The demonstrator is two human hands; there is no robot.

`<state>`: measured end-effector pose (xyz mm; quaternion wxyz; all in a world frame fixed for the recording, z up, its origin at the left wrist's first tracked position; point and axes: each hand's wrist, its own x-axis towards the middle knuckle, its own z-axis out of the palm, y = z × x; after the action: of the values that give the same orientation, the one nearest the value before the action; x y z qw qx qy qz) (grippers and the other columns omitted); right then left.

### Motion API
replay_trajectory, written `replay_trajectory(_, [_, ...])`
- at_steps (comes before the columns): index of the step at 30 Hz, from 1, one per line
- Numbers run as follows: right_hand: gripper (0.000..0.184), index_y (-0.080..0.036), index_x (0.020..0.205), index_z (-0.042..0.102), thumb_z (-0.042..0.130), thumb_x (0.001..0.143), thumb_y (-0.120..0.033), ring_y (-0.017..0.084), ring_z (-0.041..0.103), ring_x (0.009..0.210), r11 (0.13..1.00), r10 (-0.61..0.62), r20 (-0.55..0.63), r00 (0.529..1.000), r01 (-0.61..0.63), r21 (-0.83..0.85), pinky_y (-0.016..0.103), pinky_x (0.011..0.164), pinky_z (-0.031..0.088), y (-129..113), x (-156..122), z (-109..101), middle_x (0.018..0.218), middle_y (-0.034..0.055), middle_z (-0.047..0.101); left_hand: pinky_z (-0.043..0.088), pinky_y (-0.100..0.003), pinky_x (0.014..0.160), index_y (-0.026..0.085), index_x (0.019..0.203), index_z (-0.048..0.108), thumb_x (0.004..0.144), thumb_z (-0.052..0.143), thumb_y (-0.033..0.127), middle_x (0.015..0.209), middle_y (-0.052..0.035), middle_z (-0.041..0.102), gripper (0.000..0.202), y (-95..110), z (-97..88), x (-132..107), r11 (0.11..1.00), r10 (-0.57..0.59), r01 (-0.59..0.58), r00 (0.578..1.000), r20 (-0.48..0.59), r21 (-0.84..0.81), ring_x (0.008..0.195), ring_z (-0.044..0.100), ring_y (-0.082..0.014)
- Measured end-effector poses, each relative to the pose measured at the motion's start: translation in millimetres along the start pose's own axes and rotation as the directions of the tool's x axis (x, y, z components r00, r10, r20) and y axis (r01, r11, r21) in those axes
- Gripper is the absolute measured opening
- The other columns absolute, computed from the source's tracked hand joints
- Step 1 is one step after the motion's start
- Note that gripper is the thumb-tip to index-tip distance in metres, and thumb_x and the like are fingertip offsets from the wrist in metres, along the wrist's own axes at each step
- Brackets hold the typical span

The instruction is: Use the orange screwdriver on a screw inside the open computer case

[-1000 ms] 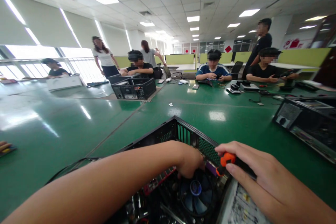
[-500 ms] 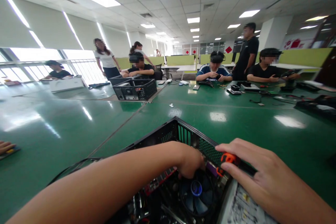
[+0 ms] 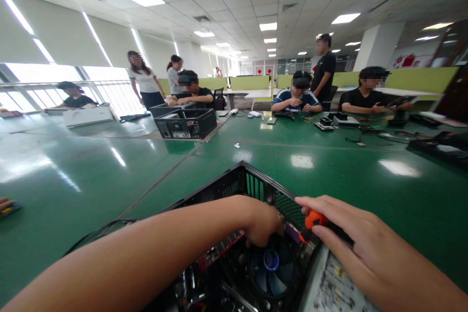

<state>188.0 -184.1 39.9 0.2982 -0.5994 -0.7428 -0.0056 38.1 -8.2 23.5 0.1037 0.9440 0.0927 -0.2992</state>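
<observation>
An opened black computer case [image 3: 268, 183] lies in front of me on the green table. My left hand [image 3: 265, 224] reaches down into it, beside the round cooling fan [image 3: 271, 260] with its blue hub; its fingers curl out of sight, so what they touch is hidden. Over the case's right side, my right hand [image 3: 347, 234] holds an orange and black screwdriver [image 3: 314, 219] by its handle, between thumb and fingers. The screwdriver's tip cannot be made out. A red board [image 3: 219, 252] shows below my left forearm, and a purple part [image 3: 292, 234] lies near the screwdriver.
Another open case [image 3: 186, 124] stands across the green table [image 3: 351, 175]. Seated people work along the far side, with small parts and cables [image 3: 395, 136] at the right. A small white piece [image 3: 237, 146] lies beyond my case. Part of another hand [image 3: 7, 204] shows at the left edge.
The screwdriver handle has turned slightly in my right hand. My left hand stays inside the case. In the background, a standing person in black has shifted left.
</observation>
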Motion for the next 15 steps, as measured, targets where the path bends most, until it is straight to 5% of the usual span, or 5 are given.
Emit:
replay_trajectory(3, [0.035,-0.030,0.137,0.052,0.048,0.102,-0.030,0.014,0.071,0.115,0.999,0.030,-0.072,0.997,-0.031,-0.010,0.023,0.093,0.058,-1,-4,1,0.125,0.0025,0.073,0.052,-0.030,0.067,0.027,0.128,0.068,0.064,0.061,0.013,0.093,-0.0035,0.077,0.066,-1,-0.3,1,0.999,0.035,-0.036,0.994,0.103,0.004,0.076,0.068,-0.0212])
replay_trajectory(7, [0.032,-0.036,0.134,0.051,0.051,0.102,-0.034,0.011,0.075,0.105,1.000,0.007,-0.104,0.995,-0.007,0.002,0.017,0.084,0.060,-10,-7,1,0.118,-0.0027,0.076,0.052,-0.032,0.067,0.023,0.130,0.066,0.070,0.059,0.015,0.098,-0.0072,0.077,0.061,-3,0.2,4,0.993,0.094,-0.101,0.990,0.107,0.061,0.079,0.067,-0.0232])
replay_trajectory(15, [0.027,-0.036,0.120,0.062,0.055,0.096,-0.026,0.007,0.076,0.100,0.988,-0.128,-0.061,0.990,0.133,0.084,0.009,0.084,0.056,-22,-7,0,0.111,-0.0106,0.079,0.049,-0.031,0.063,0.020,0.104,0.073,0.072,0.059,0.013,0.080,-0.0048,0.074,0.035,-13,13.9,16,0.986,0.141,-0.148,0.985,0.097,0.071,0.068,0.065,-0.0206])
